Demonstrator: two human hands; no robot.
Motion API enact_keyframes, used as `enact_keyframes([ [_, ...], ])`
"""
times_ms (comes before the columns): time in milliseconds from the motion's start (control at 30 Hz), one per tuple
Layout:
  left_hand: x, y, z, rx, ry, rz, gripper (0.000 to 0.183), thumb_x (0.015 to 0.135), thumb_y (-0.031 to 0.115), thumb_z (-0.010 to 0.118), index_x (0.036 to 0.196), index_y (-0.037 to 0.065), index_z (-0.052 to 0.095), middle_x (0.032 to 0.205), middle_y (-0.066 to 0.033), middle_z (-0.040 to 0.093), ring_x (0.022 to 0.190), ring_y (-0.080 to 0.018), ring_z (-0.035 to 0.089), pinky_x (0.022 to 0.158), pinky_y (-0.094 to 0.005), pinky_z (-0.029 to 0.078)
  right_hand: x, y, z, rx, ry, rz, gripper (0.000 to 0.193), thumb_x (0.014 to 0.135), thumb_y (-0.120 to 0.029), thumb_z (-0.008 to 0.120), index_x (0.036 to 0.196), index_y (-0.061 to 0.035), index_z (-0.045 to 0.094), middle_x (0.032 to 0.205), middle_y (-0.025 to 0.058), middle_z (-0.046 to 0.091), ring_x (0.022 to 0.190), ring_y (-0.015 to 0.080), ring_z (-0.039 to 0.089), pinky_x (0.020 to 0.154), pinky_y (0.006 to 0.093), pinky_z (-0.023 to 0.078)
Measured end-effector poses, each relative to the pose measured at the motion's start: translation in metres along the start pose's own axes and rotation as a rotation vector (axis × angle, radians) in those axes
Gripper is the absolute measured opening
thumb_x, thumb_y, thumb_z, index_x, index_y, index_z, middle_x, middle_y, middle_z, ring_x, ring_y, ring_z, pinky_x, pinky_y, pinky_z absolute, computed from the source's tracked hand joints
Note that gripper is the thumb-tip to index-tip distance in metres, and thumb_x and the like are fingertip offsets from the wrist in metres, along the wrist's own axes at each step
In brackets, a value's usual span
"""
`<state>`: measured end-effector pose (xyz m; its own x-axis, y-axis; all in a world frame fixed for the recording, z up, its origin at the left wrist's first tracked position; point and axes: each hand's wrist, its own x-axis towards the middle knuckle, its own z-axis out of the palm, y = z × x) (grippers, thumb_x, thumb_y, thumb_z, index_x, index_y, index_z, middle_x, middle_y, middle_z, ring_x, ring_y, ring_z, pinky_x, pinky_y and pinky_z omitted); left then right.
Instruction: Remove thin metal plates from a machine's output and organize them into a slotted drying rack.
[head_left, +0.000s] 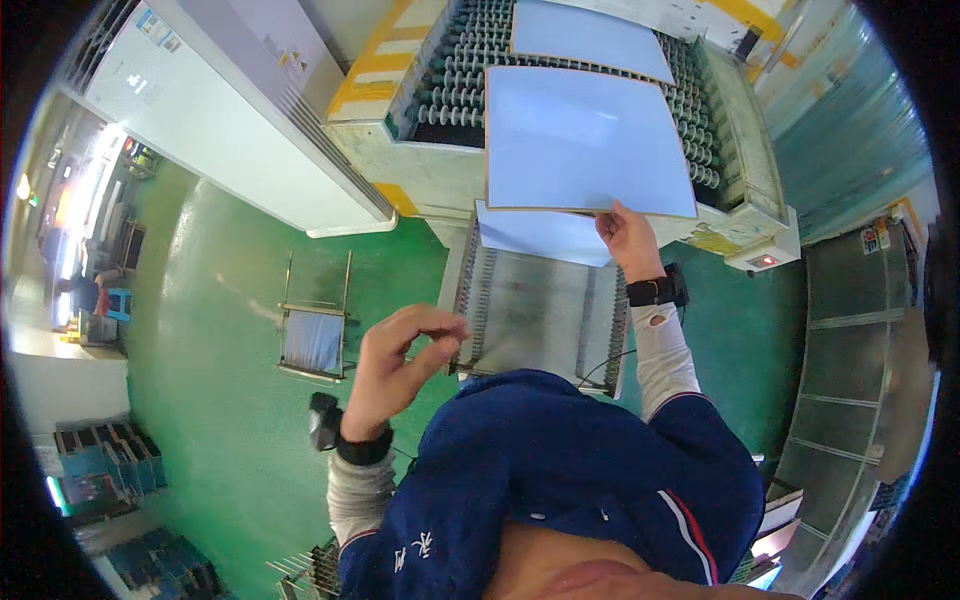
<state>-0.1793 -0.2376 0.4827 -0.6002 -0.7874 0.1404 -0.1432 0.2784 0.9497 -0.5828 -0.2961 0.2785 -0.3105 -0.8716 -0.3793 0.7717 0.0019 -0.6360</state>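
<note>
Here, nearest me, the left hand (405,365) is raised before the body, fingers curled, thumb apart, holding nothing. Ahead sits a slotted metal rack (540,320); a pale sheet (545,235) shows at its end, so I judge at least one is left. Beyond, the right hand (630,240), reaching forward, pinches the near edge of a white panel (590,140), right of its middle. It extends over the roller bed (450,112), not yet released. Farthest, another panel (595,38) lies on the rollers, apparently done.
</note>
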Motion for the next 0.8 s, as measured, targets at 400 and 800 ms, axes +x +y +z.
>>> enact_keyframes([
  [400, -0.059, -0.18, 0.044, -0.12, 0.036, -0.577, 0.028, 0.091, 0.016, 0.065, 0.11, -0.004, 0.064, 0.089, -0.0063, 0.069, 0.077, -0.0111, 0.062, 0.07, -0.0259, 0.05, 0.018, 0.007, 0.006, -0.003, 0.021, 0.022, 0.016, 0.091, -0.02, 0.065, 0.097, -0.0074, 0.057, 0.092, 0.0083, 0.063, 0.087, 0.0215, 0.06, 0.079, 0.037, 0.05],
  [800, -0.115, -0.242, 0.058, -0.06, 0.176, -0.755, 0.03, 0.088, 0.024, 0.069, 0.104, -0.001, 0.069, 0.089, -0.0088, 0.071, 0.08, -0.0139, 0.063, 0.072, -0.028, 0.05, 0.033, 0.0, 0.012, -0.094, -0.003, 0.036, 0.022, 0.09, -0.022, 0.067, 0.099, -0.0038, 0.058, 0.095, 0.0104, 0.063, 0.086, 0.021, 0.063, 0.078, 0.0343, 0.052],
])
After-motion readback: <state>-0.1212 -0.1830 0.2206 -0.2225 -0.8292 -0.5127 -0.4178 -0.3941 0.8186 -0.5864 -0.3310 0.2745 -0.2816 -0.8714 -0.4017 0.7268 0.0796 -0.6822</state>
